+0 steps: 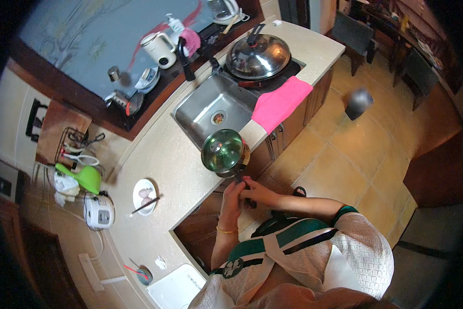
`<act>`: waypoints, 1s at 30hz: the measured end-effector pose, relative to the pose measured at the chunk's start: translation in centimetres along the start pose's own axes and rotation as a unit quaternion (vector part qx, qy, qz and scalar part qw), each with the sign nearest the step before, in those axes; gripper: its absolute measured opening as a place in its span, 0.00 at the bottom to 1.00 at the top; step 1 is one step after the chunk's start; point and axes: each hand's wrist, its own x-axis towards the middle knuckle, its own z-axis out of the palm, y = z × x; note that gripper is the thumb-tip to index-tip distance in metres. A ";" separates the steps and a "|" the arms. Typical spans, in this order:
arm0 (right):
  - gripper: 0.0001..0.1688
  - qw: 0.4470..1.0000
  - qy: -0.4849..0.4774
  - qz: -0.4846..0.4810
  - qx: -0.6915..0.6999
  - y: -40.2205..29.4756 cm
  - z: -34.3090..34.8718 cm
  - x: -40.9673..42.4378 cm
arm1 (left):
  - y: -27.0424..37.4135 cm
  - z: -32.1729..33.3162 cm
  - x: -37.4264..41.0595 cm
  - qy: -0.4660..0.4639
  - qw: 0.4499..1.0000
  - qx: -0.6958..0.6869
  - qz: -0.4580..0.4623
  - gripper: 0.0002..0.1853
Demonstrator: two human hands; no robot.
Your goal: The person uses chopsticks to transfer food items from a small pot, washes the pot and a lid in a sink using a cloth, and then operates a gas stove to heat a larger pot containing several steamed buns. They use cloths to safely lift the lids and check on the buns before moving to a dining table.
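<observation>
A small pot with a glass lid [222, 151] is held over the counter's front edge, close to the sink's near corner. Its handle points towards me, and my left hand [232, 197] closes on it. My right hand [256, 192] is at the same handle, fingertips touching or beside my left hand; how far its fingers wrap round is partly hidden. Whatever is inside the pot cannot be made out through the greenish, reflecting lid. Left of the pot, a white bowl [140, 209] with pale pinkish pieces and a dark utensil across it stands on the counter.
The steel sink [193, 112] lies beyond the pot. A large domed lid [270, 58] covers a pan at the far right, with a pink cloth [281, 103] draped over the counter edge. A white tray [177, 287] and a white appliance [100, 210] stand at the left. A dark bin-like object [358, 104] is on the floor.
</observation>
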 end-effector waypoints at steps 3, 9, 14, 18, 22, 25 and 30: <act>0.20 0.999 -0.038 0.020 0.016 1.1 0.5 -0.1 | 0.2 -0.5 -0.8 0.012 1.000 0.001 -0.008 0.13; 0.21 0.998 -0.043 0.048 0.020 0.5 0.5 -1.5 | -2.1 -2.6 -0.2 -0.012 0.999 -0.051 -0.009 0.12; 0.17 0.978 0.043 0.067 -0.191 1.6 -9.7 2.8 | -4.1 -3.5 0.5 0.032 0.988 -0.148 -0.022 0.15; 0.20 0.770 0.358 -0.132 -0.511 -1.0 -20.2 6.8 | -5.6 -3.1 0.0 0.081 0.968 -0.234 -0.038 0.20; 0.40 0.668 0.404 -0.021 -0.625 -4.3 -26.7 9.2 | -6.2 -3.2 -0.3 0.072 0.960 -0.266 -0.047 0.19; 0.50 0.661 0.345 0.041 -0.665 -5.2 -29.4 11.1 | -5.4 -2.4 -0.3 0.106 0.963 -0.245 -0.046 0.16; 0.58 0.664 0.302 0.114 -0.674 -4.8 -35.1 13.0 | -4.0 -0.7 -0.8 0.166 0.965 -0.194 -0.053 0.14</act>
